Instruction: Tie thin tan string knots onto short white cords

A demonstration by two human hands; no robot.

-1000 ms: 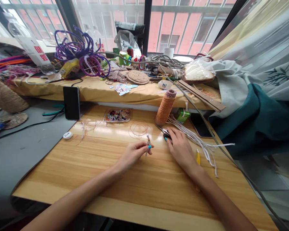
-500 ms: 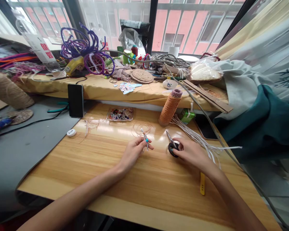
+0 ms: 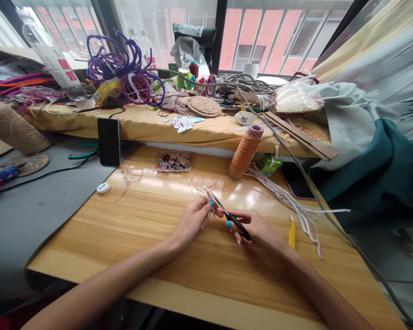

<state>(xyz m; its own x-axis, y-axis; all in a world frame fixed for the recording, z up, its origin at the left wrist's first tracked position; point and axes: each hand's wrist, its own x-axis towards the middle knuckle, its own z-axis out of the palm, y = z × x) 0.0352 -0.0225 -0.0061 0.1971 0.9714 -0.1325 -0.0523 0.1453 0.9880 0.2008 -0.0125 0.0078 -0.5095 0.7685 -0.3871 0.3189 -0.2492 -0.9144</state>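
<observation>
Between the thumb and fingers of my left hand (image 3: 195,217) is a short white cord piece (image 3: 209,198), its upper end sticking out. My right hand (image 3: 253,228) grips black-handled scissors (image 3: 239,224), whose blades point up and left to the cord piece just above my left thumb. Whether the blades touch the cord I cannot tell. Behind my hands lies a loose coil of thin orange thread (image 3: 205,182). A clear tray of mixed beads (image 3: 172,162) stands further back, left of an upright spool of orange cord (image 3: 245,153).
White cords (image 3: 289,197) trail across the right side, near a yellow-handled tool (image 3: 292,233) and a dark phone (image 3: 298,179). A propped phone (image 3: 109,142) and a small white lid (image 3: 103,188) are at the left. The ledge (image 3: 141,128) behind is crowded with craft materials.
My right hand has moved left with the scissors, bringing the blades from over the table to the cord piece. The left hand stays nearly in place, still pinching it.
</observation>
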